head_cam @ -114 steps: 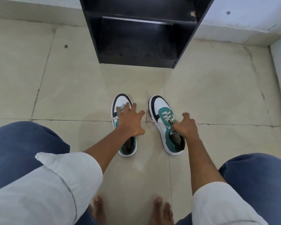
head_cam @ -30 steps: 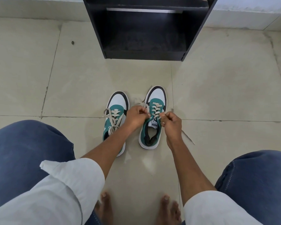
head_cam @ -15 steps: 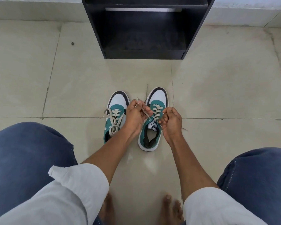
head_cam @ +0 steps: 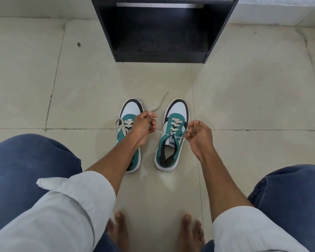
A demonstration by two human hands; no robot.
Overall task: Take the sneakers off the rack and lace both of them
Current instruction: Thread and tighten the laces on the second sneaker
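While our left hand [head_cam: 144, 127] and right hand [head_cam: 198, 135] each pinch a lace end of the right sneaker [head_cam: 172, 137], in front of the rack [head_cam: 160, 30], uneven pulling risks unthreading an eyelet.

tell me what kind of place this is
Probably a home entryway or room corner: a tiled floor, a black shoe rack against the wall, and a barefoot person lacing sneakers on the floor.

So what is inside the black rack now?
The lowest compartment of the black rack holds no shoes, only a bare dark shelf. The compartments above are cut off by the frame edge.
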